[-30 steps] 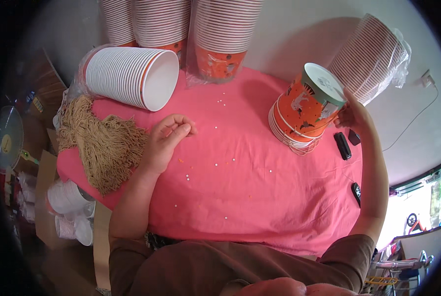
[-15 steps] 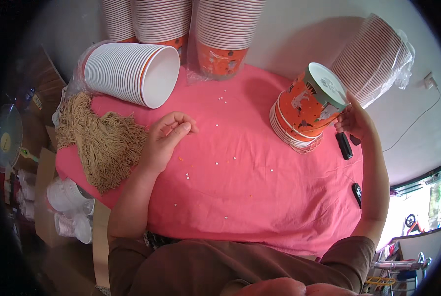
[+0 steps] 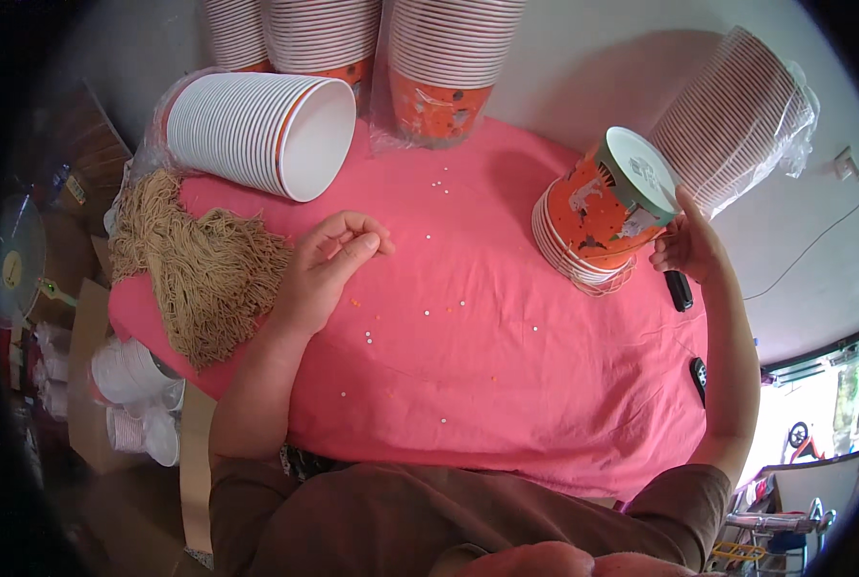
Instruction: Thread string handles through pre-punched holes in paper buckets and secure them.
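Note:
Upside down at the right of the table stands a stack of orange paper buckets [image 3: 588,207] with animal pictures and a green-rimmed white base. Thin tan cords [image 3: 610,281] hang in loops round its lower rims. My right hand [image 3: 689,240] is at the stack's right side, its index finger up along the base edge and the other fingers curled where a cord runs into them. Over the left half of the cloth hovers my left hand [image 3: 333,264], thumb and fingertips pressed together, with nothing visible in them. Beside it lies a bundle of tan cords [image 3: 208,279].
White-rimmed nested buckets [image 3: 247,135] lie on their side behind the cord bundle. Taller bucket stacks [image 3: 444,96] stand at the back, and a plastic-wrapped stack [image 3: 728,115] leans at the right wall. White specks dot the pink cloth [image 3: 506,385]. A black object [image 3: 679,290] lies under my right wrist.
The view has shifted slightly. My right hand has moved a little down and away from the bucket's side; my left hand keeps nearly the same place and pose.

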Available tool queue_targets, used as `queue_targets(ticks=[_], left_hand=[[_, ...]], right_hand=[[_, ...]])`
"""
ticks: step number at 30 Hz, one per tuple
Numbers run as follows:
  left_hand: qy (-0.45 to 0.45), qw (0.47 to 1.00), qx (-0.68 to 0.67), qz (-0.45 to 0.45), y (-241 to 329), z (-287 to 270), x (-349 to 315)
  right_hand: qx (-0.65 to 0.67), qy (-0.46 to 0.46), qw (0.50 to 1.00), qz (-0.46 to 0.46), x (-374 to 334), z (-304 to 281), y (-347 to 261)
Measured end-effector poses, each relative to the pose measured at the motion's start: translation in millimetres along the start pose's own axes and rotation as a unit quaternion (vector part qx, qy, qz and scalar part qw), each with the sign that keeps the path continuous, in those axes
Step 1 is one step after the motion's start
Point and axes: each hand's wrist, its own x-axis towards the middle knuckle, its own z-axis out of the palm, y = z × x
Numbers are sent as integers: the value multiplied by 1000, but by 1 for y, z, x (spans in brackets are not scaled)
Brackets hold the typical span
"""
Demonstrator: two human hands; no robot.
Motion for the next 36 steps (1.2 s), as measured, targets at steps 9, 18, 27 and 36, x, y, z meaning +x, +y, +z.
queue_targets(ticks=[9, 18, 27, 36], left_hand=[[7, 1000, 16, 4, -1, -2, 3], [266, 938, 162, 150, 7, -51, 19], [330, 856, 374, 133, -10, -78, 36], [350, 811, 462, 82, -18, -80, 39]], right_hand=[[-19, 20, 999, -16, 2, 7, 6], [-128, 103, 982, -88, 6, -15, 10], [-512, 285, 678, -443, -42, 82, -12], [-527, -73, 677, -509, -34, 230, 25]])
